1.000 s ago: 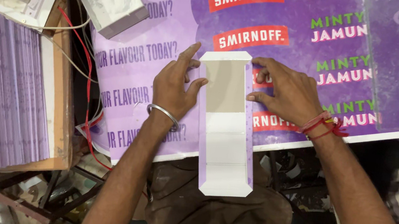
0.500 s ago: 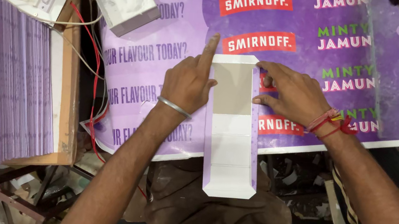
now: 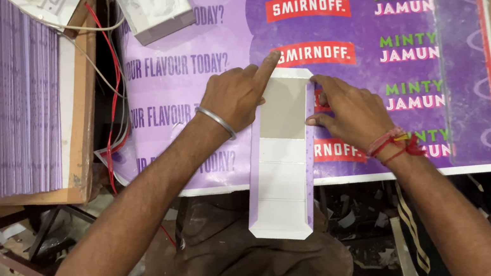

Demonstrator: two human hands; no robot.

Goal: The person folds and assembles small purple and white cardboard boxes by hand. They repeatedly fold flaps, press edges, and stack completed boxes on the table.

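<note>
Your left hand (image 3: 235,95) lies palm-down, its index finger stretched along the left edge of the folded card strip (image 3: 283,162), pressing rather than gripping. Your right hand (image 3: 351,111) presses flat at the strip's upper right edge, fingers curled, grasping nothing. Since half a second ago both hands have barely shifted; the left index finger remains extended. The strip lies on the purple printed sheet (image 3: 204,68), its long axis running away from you, near end overhanging the sheet's edge.
</note>
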